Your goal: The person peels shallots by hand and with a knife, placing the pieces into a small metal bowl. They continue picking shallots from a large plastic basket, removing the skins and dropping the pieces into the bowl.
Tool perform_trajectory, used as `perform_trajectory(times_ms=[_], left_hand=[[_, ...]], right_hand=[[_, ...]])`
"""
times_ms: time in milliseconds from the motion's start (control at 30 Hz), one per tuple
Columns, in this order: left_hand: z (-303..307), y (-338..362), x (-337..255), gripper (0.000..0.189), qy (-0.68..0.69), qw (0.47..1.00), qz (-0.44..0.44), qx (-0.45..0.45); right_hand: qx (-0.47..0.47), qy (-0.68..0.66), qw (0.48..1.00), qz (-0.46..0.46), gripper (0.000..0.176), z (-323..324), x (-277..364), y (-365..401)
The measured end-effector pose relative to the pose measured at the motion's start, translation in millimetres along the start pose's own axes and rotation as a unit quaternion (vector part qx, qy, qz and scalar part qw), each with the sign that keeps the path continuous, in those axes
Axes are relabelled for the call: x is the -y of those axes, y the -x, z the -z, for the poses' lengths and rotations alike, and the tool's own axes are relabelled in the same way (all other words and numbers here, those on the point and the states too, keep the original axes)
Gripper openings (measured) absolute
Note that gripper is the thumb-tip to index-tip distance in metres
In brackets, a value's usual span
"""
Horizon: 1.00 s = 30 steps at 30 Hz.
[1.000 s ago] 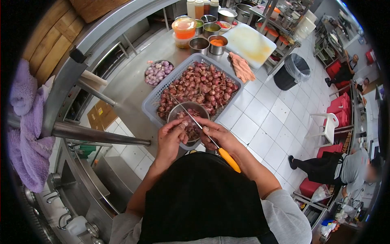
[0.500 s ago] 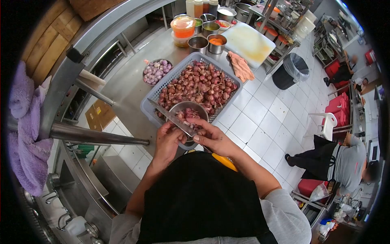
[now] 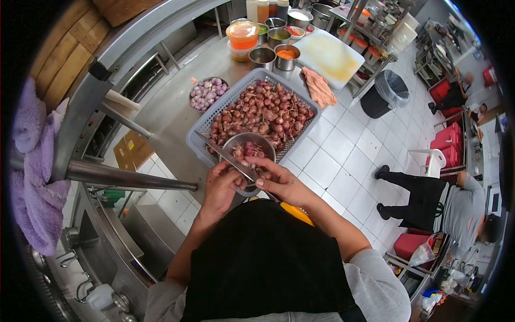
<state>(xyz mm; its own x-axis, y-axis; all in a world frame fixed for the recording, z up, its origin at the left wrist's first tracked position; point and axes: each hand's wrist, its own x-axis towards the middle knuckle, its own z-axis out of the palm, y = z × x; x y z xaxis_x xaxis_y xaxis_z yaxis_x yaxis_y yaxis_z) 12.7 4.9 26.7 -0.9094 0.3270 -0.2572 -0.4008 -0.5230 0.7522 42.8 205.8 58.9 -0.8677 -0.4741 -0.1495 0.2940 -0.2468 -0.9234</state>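
Steel bench (image 3: 163,121) is partly covered by a basket (image 3: 312,103) of shallots (image 3: 263,110); over a bowl (image 3: 234,143), the knife (image 3: 230,158) is grasped by the right grip (image 3: 274,178); whether anything is held by the left grip (image 3: 222,187) cannot be told.

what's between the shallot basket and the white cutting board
Between the basket and the board lie a peach cloth and an orange-filled metal pot, head view.

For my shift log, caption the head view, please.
Right hand steadies a yellow-handled knife near the left hand, above a metal bowl in a shallot-filled basket.

Bowl rim (image 3: 272,147) crowding the hands (image 3: 247,185).
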Motion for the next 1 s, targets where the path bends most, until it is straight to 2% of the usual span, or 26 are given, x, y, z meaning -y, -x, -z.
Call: perform_trajectory(times_ms=[67,300,400,467,567,667,800,900,967,1000], left_hand=[[2,-1,2,0.014,0.045,0.999,0.007,0.014],[-3,1,-5,0.011,0.065,0.998,0.014,0.017],[-7,0,-9,0.012,0.024,0.999,0.028,-0.024],[5,-5,-4,0.013,-0.062,0.996,-0.011,-0.057],[23,-8,-4,0.019,-0.046,0.995,-0.016,-0.089],[32,-11,-7,0.021,-0.031,0.994,-0.025,-0.097],[33,-19,-11,0.022,-0.06,0.992,-0.002,-0.11],[38,-33,-15,0.022,-0.053,0.993,-0.019,-0.108],[42,-52,-22,0.023,-0.057,0.99,-0.03,-0.128],[49,-65,-25,0.021,-0.058,0.988,-0.068,-0.126]], right_hand=[[-0.007,0.007,1.0,0.012,0.052,0,1,1],[-0.016,-0.009,1.0,0.001,0.051,12,-8,-6],[-0.03,-0.048,0.998,-0.01,0.051,21,-8,-5],[-0.036,-0.063,0.997,-0.026,0.05,26,-10,-5],[-0.092,0.011,0.994,-0.052,0.048,27,-25,-14],[-0.122,0.013,0.992,-0.036,0.048,26,-33,-13],[-0.041,0.031,0.998,-0.044,0.046,39,-41,-11],[-0.066,0.088,0.992,-0.063,0.046,39,-48,-13],[-0.068,0.06,0.992,-0.084,0.05,37,-41,-7],[-0.067,0.059,0.992,-0.086,0.052,36,-34,-4]])
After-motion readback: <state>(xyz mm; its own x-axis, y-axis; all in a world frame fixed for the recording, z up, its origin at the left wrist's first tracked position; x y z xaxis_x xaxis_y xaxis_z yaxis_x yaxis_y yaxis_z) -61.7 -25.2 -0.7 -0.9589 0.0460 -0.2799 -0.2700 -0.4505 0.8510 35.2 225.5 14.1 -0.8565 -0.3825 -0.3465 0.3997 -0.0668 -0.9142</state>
